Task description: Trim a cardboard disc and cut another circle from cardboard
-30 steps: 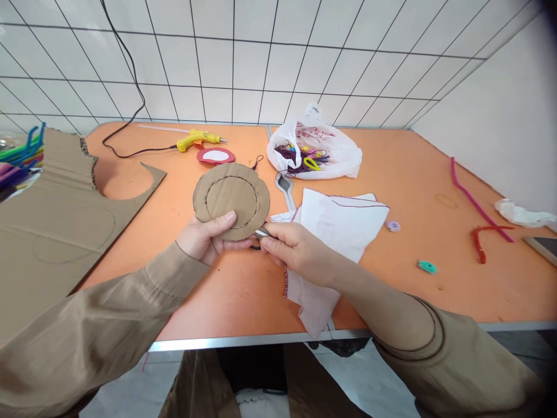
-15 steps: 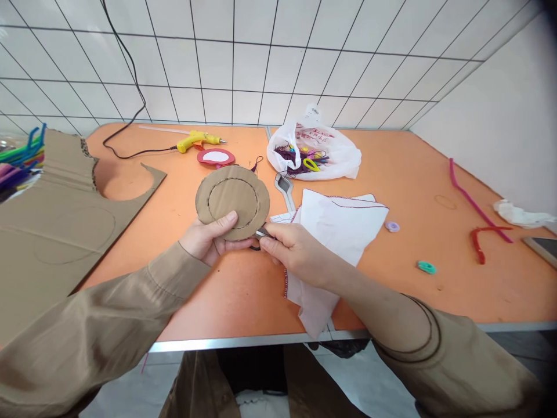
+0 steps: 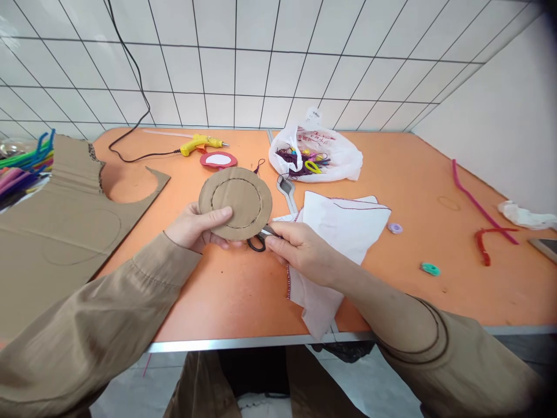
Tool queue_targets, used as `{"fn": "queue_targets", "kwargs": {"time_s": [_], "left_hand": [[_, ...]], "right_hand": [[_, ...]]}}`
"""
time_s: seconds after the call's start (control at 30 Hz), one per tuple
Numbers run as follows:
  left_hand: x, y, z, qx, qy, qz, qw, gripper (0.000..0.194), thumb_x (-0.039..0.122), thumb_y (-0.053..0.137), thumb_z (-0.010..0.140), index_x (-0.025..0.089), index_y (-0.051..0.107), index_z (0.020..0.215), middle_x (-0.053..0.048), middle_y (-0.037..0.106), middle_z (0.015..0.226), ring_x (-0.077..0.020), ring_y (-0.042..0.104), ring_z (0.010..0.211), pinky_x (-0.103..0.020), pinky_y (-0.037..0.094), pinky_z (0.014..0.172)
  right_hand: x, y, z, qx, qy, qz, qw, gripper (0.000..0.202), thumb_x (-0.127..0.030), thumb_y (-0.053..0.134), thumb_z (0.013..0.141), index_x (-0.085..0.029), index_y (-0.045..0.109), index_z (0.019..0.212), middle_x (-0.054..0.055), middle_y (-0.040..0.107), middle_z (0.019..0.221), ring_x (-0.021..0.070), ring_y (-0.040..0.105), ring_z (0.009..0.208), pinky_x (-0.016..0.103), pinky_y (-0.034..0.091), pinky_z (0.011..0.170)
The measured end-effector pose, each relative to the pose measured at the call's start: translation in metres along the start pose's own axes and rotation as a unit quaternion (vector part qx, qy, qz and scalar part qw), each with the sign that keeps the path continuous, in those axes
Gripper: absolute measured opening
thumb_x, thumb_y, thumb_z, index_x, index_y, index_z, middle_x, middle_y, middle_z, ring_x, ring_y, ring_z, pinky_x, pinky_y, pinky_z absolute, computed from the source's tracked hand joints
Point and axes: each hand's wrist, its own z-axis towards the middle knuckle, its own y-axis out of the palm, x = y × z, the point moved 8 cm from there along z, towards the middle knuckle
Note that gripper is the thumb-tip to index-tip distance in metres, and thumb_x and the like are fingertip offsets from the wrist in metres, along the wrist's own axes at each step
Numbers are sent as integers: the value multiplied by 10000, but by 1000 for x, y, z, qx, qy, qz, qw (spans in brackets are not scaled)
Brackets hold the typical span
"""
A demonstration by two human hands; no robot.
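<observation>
A round cardboard disc (image 3: 237, 200) is held tilted above the table in my left hand (image 3: 198, 226), thumb on its face and fingers under its lower edge. A ragged cut line forms a smaller circle inside its rim. My right hand (image 3: 296, 247) is closed on a pair of scissors (image 3: 256, 245); a black finger loop and a bit of metal show at the disc's lower right edge. The rest of the scissors is hidden by my fingers and the disc. White cloth (image 3: 343, 226) with dark red stitched edging lies beneath and beyond my right hand.
A large cardboard sheet (image 3: 78, 226) with a cut-out lies left. Behind the disc are a yellow glue gun (image 3: 200, 144), a red-rimmed oval piece (image 3: 218, 159) and a plastic bag (image 3: 339, 157) of craft bits. Pipe cleaners (image 3: 483, 200) lie right, beyond a teal coil (image 3: 430, 269).
My left hand has shifted slightly left along the disc's lower edge. More of the scissors' black loop shows below the disc. The whole view has moved slightly.
</observation>
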Motion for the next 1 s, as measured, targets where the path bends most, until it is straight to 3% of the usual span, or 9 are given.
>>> {"fn": "queue_targets", "kwargs": {"time_s": [0.2,0.33,0.57,1.0], "left_hand": [[-3,3,0,25,-1,4,1000,314,234,776,718,95,698,988,-138,765,843,-249,736,653,-251,614,545],[-8,2,0,38,-17,-34,999,298,252,728,776,80,683,1015,-153,764,859,-241,740,682,-241,616,579],[-20,2,2,78,-18,-75,994,271,215,704,798,111,688,1047,-136,749,1019,-246,728,887,-292,630,672],[-31,5,0,98,9,-130,987,331,214,705,800,145,644,1118,-91,756,989,-206,732,826,-259,622,647]], "right_hand": [[10,4,1,-11,35,72,997,242,-304,430,872,-208,394,653,-51,416,547,98,368,495,252,286,482],[9,0,2,29,24,25,999,243,-292,428,873,-204,391,650,-46,421,566,100,378,519,252,288,501],[6,7,2,16,27,8,999,241,-265,423,882,-200,385,653,-48,416,579,102,369,546,255,284,533],[7,16,2,33,-2,19,999,255,-251,392,907,-208,373,656,-47,386,553,110,350,540,265,248,535]]}}
